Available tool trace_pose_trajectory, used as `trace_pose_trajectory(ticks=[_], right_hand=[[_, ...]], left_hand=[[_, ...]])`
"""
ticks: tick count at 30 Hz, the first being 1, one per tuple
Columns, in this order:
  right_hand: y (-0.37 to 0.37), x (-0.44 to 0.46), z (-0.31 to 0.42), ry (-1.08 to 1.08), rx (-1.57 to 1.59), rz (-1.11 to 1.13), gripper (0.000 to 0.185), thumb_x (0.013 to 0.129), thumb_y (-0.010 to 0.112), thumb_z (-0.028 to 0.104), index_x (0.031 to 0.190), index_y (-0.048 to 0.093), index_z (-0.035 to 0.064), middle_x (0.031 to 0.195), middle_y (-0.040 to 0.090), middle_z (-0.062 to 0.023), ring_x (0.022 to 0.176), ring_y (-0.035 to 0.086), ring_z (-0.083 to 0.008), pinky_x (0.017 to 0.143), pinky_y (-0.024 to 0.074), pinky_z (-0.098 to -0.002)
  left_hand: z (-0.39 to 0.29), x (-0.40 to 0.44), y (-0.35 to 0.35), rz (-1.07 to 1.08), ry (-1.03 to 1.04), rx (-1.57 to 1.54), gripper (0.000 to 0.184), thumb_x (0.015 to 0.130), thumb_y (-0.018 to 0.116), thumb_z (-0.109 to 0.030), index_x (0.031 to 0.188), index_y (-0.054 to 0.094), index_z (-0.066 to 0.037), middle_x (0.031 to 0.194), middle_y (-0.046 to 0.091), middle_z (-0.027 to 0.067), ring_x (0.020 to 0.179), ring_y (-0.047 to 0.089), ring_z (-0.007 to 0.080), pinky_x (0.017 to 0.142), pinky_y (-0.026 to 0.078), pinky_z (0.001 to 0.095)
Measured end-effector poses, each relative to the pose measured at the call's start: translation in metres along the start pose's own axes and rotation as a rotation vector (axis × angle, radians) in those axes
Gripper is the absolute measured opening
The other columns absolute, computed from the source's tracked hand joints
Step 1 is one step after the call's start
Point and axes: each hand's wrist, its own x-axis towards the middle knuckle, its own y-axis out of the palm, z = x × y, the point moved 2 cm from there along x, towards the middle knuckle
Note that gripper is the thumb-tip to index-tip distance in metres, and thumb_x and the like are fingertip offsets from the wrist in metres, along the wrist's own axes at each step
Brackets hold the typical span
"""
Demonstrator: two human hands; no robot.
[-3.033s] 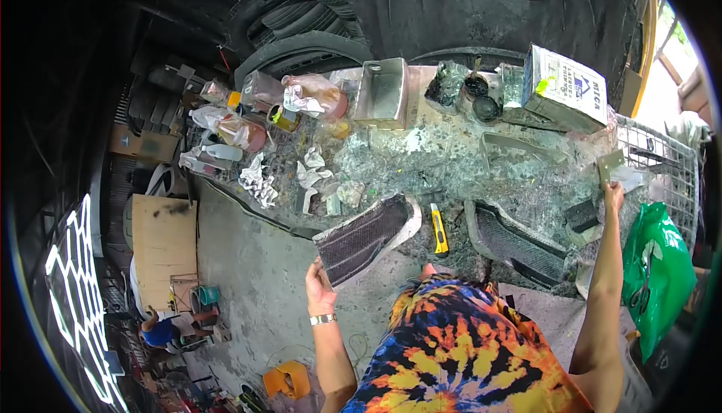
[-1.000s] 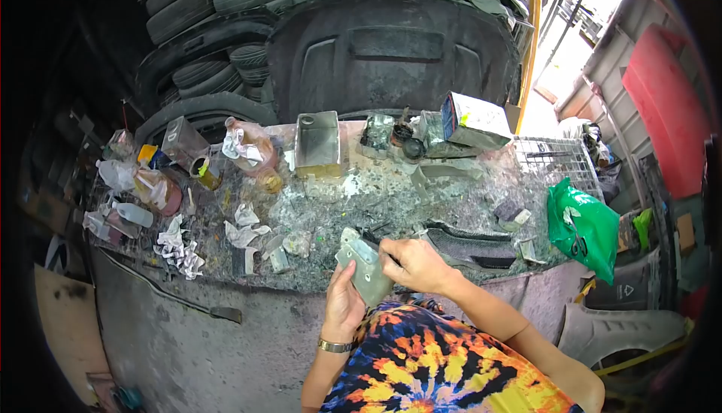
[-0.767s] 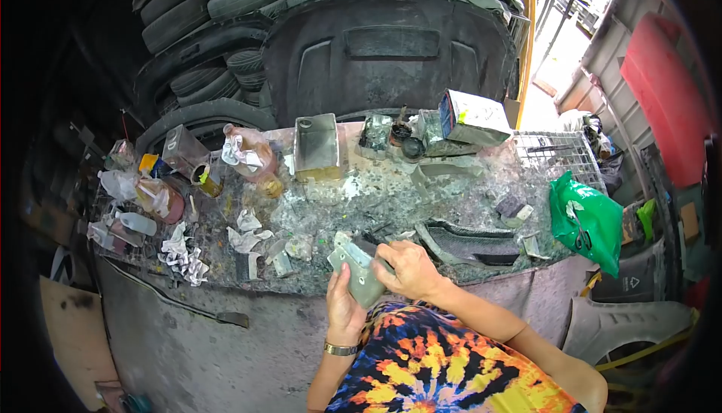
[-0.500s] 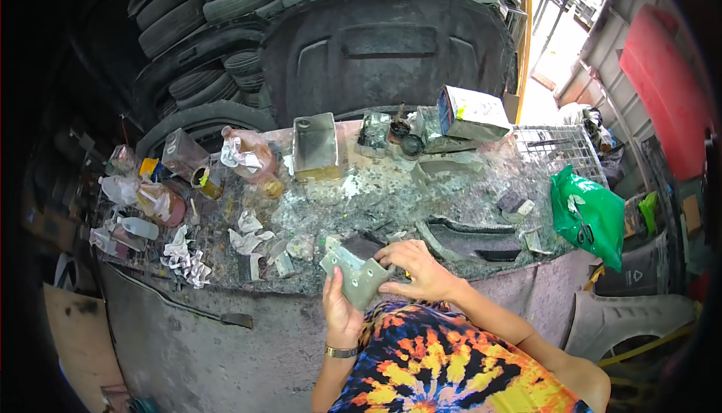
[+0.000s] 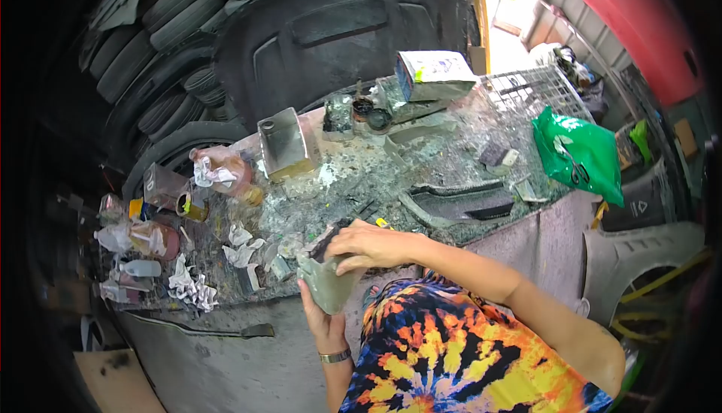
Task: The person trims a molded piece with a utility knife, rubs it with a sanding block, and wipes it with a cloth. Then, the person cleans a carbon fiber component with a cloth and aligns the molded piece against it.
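Near the table's front edge, my left hand (image 5: 325, 326) grips a grey-green plate (image 5: 331, 285) from below. Over the plate's upper right part is my right hand (image 5: 368, 246), its fingers bent and pressed together; what they hold, if anything, is hidden. A dark piece (image 5: 323, 242) shows just behind the plate, beside my right fingertips. To the right of my hands a dark curved part (image 5: 459, 204) lies on the table, and a bit of the yellow cutter (image 5: 384, 223) shows behind my right wrist.
Along the back of the table (image 5: 353, 165) stand an open metal tin (image 5: 286, 146), dark cups and a box (image 5: 435, 75). Bottles and crumpled paper (image 5: 192, 285) are at the left. A green bag (image 5: 575, 154) with scissors (image 5: 573, 163) lies at the right.
Both hands came together after holding things far apart. My left hand now has the plate, not the dark curved part. The plate has tilted, my right hand has moved over it, and the view has turned.
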Motion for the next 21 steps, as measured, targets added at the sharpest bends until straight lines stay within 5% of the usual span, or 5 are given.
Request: trace_pose_trajectory(ticks=[7,14,21], right_hand=[[0.008,0.031,-0.031,-0.041,0.278,0.044,0.038,0.091,0.060,0.031,0.114,0.060,0.0007,0.110,0.064,-0.0170,0.106,0.058,-0.0324,0.091,0.0420,-0.0395],[0.005,0.041,-0.033,-0.116,0.482,0.121,0.034,0.093,0.060,0.025,0.116,0.060,0.0001,0.108,0.065,-0.0100,0.102,0.058,-0.0190,0.091,0.0435,-0.0333],[0.013,0.039,-0.029,-0.135,0.442,0.137,0.032,0.094,0.059,0.022,0.117,0.060,-0.0001,0.110,0.063,-0.0092,0.105,0.056,-0.0190,0.094,0.0423,-0.0339]], left_hand=[[-0.011,0.003,-0.005,-0.005,-0.032,-0.167,0.056,0.095,0.054,-0.044,0.133,0.049,-0.003,0.132,0.054,0.0126,0.121,0.051,0.0269,0.106,0.038,0.0440],[-0.023,0.011,-0.006,0.018,0.054,-0.145,0.053,0.094,0.055,-0.042,0.132,0.051,-0.005,0.130,0.056,0.0128,0.121,0.052,0.0272,0.105,0.040,0.0450],[-0.032,0.021,-0.007,-0.056,0.041,-0.192,0.044,0.094,0.058,-0.036,0.126,0.054,-0.005,0.122,0.060,0.0123,0.112,0.057,0.0266,0.100,0.045,0.0445]])
